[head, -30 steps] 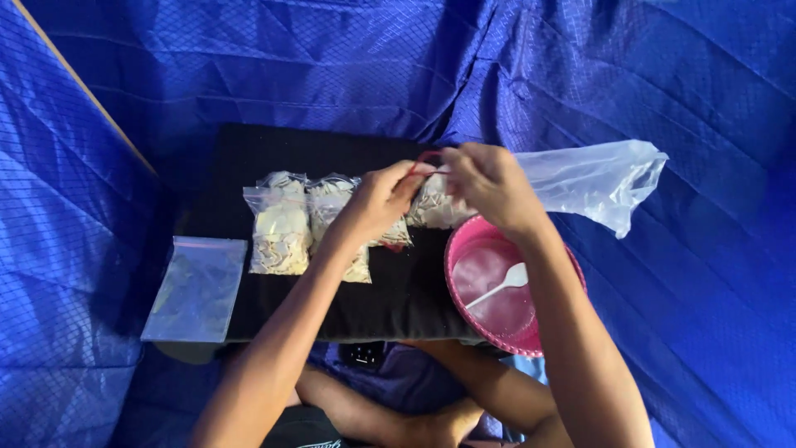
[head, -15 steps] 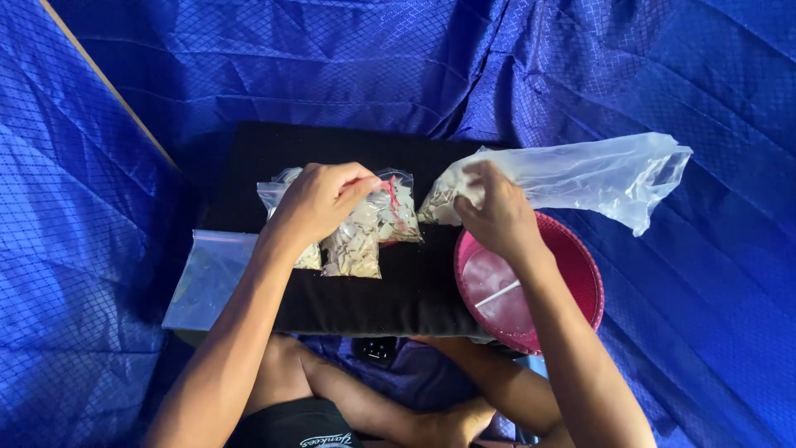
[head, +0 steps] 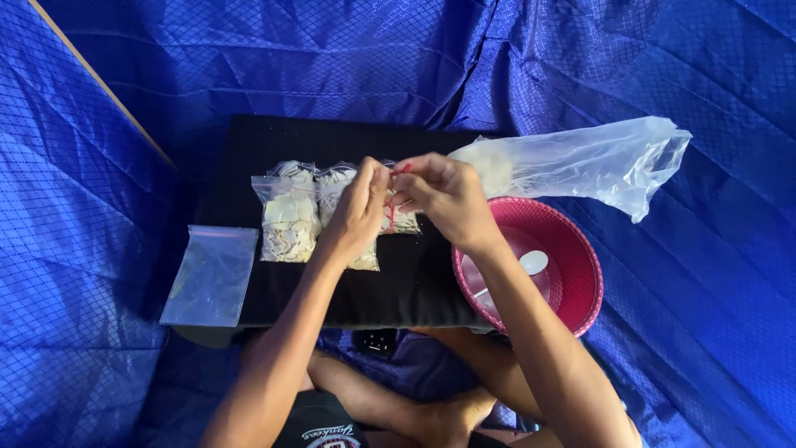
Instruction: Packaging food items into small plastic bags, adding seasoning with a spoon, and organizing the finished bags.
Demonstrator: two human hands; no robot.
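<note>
My left hand (head: 361, 207) and my right hand (head: 439, 195) meet over a small zip bag (head: 404, 220) of pale shavings with a red seal, both pinching its top edge. Two more filled zip bags lie on the black board (head: 249, 141): one at the left (head: 288, 216) and one partly under my left hand (head: 338, 187). A large clear plastic bag (head: 580, 162) with pale shavings at its closed end lies just right of my right hand.
A pink bowl (head: 580, 274) holding a white spoon (head: 531, 264) sits under my right forearm. An empty flat zip bag (head: 211, 274) lies at the board's left edge. Blue tarp (head: 99, 99) surrounds everything. A dark device (head: 377, 340) lies near my crossed legs.
My left hand came back from the left filled bags to the bag at the middle. My right hand left the large clear bag and now joins it at the red seal.
</note>
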